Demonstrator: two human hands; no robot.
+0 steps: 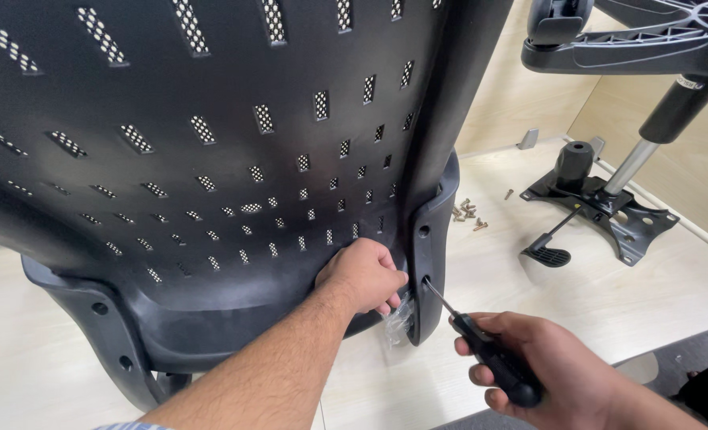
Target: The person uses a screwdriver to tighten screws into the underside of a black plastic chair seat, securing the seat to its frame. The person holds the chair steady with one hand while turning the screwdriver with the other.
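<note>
Pale wood-grain floor (608, 302) underfoot, meeting light beige wall panels (521, 95) at the back; strip of grey carpet (688, 350) at lower right. Filling most of the view, a black perforated chair back (210, 143), standing on the floor, flanked by a black side bracket (432, 239) with screw holes. At upper right, a black star base (640, 36) with gas cylinder (656, 135), above a black seat mechanism plate (608, 211) lying flat. Near the bracket, small heap of screws (465, 213) on the floor. Left hand (366, 275), fingers curled shut against the chair back's lower edge beside the bracket. Right hand (545, 366), fingers closed round a black-handled screwdriver (481, 350), tip set in a bracket hole.
</note>
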